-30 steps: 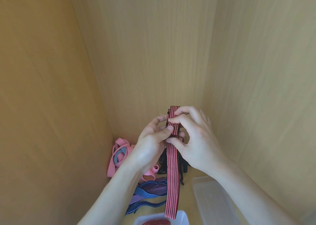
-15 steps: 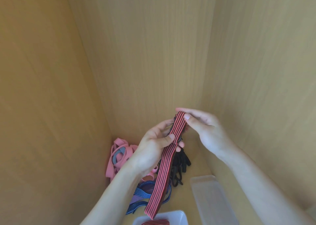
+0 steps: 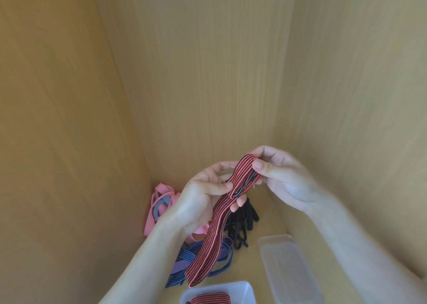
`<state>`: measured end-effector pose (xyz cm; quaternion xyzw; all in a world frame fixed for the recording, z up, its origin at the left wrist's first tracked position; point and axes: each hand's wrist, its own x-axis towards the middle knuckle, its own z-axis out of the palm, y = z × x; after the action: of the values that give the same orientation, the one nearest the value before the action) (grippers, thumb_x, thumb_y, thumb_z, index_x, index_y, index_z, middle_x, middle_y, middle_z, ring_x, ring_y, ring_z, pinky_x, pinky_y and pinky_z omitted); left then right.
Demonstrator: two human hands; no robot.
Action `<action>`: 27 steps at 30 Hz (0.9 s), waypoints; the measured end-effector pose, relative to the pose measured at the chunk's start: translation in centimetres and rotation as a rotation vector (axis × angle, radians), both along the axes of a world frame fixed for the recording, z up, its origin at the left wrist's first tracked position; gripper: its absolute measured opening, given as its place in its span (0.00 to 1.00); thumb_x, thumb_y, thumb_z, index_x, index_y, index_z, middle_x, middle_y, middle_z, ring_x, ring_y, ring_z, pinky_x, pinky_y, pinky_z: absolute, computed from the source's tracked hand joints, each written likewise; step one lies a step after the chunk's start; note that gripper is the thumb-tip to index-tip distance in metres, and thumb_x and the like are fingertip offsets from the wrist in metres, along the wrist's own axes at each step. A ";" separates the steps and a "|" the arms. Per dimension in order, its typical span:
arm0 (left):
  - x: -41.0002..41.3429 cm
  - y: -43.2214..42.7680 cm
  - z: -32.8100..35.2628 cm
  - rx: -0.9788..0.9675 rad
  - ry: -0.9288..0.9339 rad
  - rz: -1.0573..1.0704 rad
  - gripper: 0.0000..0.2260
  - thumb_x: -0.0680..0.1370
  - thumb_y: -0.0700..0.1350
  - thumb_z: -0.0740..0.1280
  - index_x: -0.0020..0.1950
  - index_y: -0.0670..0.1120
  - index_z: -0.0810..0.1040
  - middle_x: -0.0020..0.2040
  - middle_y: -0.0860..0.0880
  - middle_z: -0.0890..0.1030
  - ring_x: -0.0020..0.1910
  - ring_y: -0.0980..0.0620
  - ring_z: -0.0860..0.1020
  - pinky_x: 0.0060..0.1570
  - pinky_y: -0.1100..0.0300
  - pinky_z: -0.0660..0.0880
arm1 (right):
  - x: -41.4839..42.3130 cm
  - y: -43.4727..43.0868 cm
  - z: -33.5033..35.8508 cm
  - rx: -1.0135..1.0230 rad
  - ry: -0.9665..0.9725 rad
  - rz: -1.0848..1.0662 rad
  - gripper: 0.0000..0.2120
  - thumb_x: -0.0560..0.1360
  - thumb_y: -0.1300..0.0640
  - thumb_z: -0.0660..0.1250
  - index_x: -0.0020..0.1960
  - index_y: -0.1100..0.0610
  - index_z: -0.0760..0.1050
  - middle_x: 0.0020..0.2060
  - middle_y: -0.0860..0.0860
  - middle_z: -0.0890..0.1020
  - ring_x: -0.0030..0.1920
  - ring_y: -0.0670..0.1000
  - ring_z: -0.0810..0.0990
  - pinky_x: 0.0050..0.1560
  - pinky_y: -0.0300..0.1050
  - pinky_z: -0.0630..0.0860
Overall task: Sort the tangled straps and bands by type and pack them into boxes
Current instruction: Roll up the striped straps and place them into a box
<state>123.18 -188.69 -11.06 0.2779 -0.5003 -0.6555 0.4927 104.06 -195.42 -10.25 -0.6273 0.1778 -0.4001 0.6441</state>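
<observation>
A red strap with black stripes (image 3: 213, 236) hangs slanting down to the left above the shelf floor. My left hand (image 3: 203, 199) pinches it near its black buckle. My right hand (image 3: 279, 176) pinches the folded top end between thumb and fingers. Below, at the bottom edge, a clear plastic box (image 3: 245, 291) holds another folded red striped strap (image 3: 211, 300). On the floor behind lie pink and grey bands (image 3: 159, 205), blue and purple striped straps (image 3: 184, 259) and black bands (image 3: 242, 225), partly hidden by my arms.
A clear plastic lid or box (image 3: 286, 264) lies on the floor at the right. Wooden walls close in at the left (image 3: 69, 141), back and right, forming a narrow compartment.
The strap swung from hanging straight down to slanting left. My right hand slid up to the strap's top end and folded it over; both hands shifted slightly right.
</observation>
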 end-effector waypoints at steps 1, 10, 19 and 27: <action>0.1 -0.1 -0.2 0.006 -0.015 0.010 0.23 0.75 0.32 0.60 0.71 0.34 0.65 0.48 0.33 0.79 0.33 0.45 0.74 0.38 0.56 0.75 | 0.1 0.0 0.0 -0.004 0.020 -0.035 0.10 0.71 0.51 0.73 0.49 0.56 0.83 0.45 0.57 0.83 0.43 0.51 0.78 0.42 0.41 0.74; 0.3 -0.5 -0.9 0.001 -0.231 0.222 0.18 0.80 0.28 0.62 0.69 0.38 0.67 0.60 0.34 0.80 0.50 0.43 0.83 0.56 0.53 0.80 | 1.1 1.0 0.1 -0.315 0.445 -0.390 0.04 0.76 0.53 0.73 0.51 0.48 0.83 0.46 0.43 0.87 0.47 0.44 0.85 0.54 0.46 0.80; -0.2 0.1 -0.8 0.114 -0.177 0.121 0.09 0.85 0.37 0.57 0.63 0.36 0.71 0.44 0.41 0.79 0.36 0.47 0.78 0.41 0.56 0.79 | 2.2 1.7 0.2 -0.650 0.428 -0.578 0.12 0.75 0.56 0.73 0.58 0.51 0.81 0.48 0.40 0.79 0.46 0.44 0.82 0.51 0.36 0.76; -0.2 -0.4 -1.3 0.130 -0.148 0.212 0.14 0.82 0.29 0.58 0.68 0.36 0.69 0.50 0.35 0.82 0.50 0.39 0.82 0.61 0.40 0.77 | 2.9 2.4 -1.0 -1.033 0.541 -0.704 0.16 0.78 0.59 0.70 0.65 0.56 0.77 0.58 0.44 0.75 0.55 0.45 0.76 0.54 0.38 0.74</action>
<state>122.99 -189.05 -12.36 0.4080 -0.4597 -0.6086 0.5018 106.96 -193.01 -11.25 -0.8371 0.3124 -0.4483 0.0263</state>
